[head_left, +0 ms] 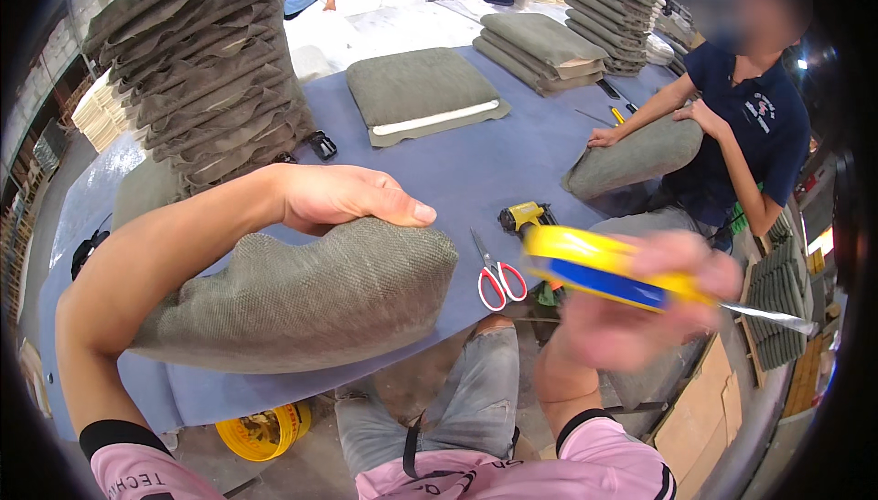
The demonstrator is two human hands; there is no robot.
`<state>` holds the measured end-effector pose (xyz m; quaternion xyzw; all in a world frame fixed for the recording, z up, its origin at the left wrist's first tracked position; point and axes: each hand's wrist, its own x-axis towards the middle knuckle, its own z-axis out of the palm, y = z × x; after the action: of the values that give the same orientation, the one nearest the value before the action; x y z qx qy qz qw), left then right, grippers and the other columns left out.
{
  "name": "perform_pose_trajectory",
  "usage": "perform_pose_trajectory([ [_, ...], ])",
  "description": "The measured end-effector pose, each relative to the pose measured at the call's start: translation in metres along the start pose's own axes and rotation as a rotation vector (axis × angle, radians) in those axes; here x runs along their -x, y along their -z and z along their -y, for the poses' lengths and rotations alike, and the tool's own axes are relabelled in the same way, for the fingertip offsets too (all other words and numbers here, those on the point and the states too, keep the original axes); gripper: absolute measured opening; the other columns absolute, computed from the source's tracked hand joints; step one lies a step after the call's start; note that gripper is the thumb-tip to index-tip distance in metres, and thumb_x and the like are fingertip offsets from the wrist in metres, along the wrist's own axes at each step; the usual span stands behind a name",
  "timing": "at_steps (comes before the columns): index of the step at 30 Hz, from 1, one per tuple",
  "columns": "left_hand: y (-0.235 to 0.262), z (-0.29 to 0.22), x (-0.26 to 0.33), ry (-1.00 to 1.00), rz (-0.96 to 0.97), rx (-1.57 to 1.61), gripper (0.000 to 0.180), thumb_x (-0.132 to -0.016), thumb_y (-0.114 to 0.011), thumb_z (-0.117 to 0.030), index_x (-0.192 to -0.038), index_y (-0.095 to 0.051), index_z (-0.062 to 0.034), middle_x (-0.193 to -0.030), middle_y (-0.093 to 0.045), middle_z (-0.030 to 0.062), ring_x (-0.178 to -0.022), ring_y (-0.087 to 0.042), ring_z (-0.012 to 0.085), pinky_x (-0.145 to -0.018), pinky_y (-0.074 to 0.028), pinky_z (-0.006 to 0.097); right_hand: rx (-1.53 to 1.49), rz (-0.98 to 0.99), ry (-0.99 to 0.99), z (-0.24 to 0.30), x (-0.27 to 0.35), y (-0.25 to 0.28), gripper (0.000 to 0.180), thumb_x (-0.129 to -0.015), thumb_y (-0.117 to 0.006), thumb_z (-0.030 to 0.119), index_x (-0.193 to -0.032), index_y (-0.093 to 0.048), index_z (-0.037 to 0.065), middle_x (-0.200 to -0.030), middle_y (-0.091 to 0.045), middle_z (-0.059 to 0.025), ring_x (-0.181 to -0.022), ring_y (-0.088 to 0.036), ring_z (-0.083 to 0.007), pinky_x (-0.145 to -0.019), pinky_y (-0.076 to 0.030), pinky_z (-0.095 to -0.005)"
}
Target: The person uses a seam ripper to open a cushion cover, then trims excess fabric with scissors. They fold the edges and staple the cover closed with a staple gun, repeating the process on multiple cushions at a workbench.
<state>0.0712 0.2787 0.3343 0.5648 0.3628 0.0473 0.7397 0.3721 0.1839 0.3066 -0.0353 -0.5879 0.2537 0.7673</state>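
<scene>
Far left: tall stack of folded-looking grey-green fabric pads on the blue-covered desk.
Cushion in hand: plump grey-green woven-fabric cushion, tilted up at the desk's near edge.
Left hand: left hand clamped on the cushion's upper edge, forearm bent round it; fingertips hidden.
Mid-desk: flat grey-green cushion with a white strip along its near side; looks unfinished.
Scissors: red-and-white-handled metal scissors, lying unused.
Power tool: yellow-and-black handheld tool, set down just beyond.
Right hand: blurred right hand closed round a yellow-and-blue-handled tool with a metal shaft, clear of the cushion, shaft pointing right. Hands well apart.
Co-worker, right: both hands on another grey-green cushion.
Progress: fabric covers the visible face of the cushion in hand; far side hidden, fastening can't be told. Judged partway; shaping or closing probably left.
</scene>
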Motion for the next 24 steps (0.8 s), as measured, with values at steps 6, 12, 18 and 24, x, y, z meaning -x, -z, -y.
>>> perform_pose_trajectory([
  [6, -0.001, -0.003, 0.000, 0.006, -0.001, 0.046, 0.040, -0.114, -0.069, -0.045, -0.116, -0.079, -0.0064, -0.107, -0.076, -0.0036, -0.095, -0.068, 0.0076, -0.086, -0.056, 0.028, 0.135, 0.077, -0.135, 0.007, -0.002, 0.016, 0.027, -0.120, -0.054, 0.042, -0.113, -0.048, 0.016, -0.109, -0.071, -0.0142, -0.072, -0.067, -0.0207, -0.066, -0.060, -0.0327],
  [12, -0.010, -0.013, -0.002, 0.012, -0.058, 0.032, 0.045, -0.112, -0.071, -0.046, -0.094, -0.077, -0.0051, -0.083, -0.068, -0.0032, -0.075, -0.061, 0.0084, -0.069, -0.051, 0.031, 0.232, -0.409, 0.062, 0.021, -0.027, -0.007, 0.043, -0.119, -0.047, 0.056, -0.116, -0.043, 0.014, -0.099, -0.063, -0.0137, -0.083, -0.068, -0.0203, -0.075, -0.065, -0.0365],
  [18, -0.004, -0.004, -0.001, 0.023, -0.077, 0.061, 0.046, -0.111, -0.072, -0.046, -0.105, -0.080, -0.0010, -0.092, -0.076, 0.0005, -0.083, -0.068, 0.0105, -0.076, -0.056, 0.030, 0.350, 0.354, -0.163, -0.011, -0.060, -0.014, 0.028, -0.122, -0.046, 0.038, -0.120, -0.051, 0.010, -0.089, -0.066, -0.0081, -0.079, -0.067, -0.0196, -0.081, -0.061, -0.0357],
  [24, -0.021, -0.007, 0.005, 0.002, -0.086, 0.117, 0.045, -0.113, -0.071, -0.043, -0.114, -0.080, 0.0005, -0.102, -0.080, 0.0022, -0.091, -0.073, 0.0116, -0.083, -0.060, 0.031, 0.169, 0.493, -0.143, -0.013, -0.079, -0.023, 0.029, -0.121, -0.047, 0.035, -0.128, -0.054, 0.007, -0.101, -0.069, -0.0115, -0.087, -0.069, -0.0178, -0.082, -0.062, -0.0350],
])
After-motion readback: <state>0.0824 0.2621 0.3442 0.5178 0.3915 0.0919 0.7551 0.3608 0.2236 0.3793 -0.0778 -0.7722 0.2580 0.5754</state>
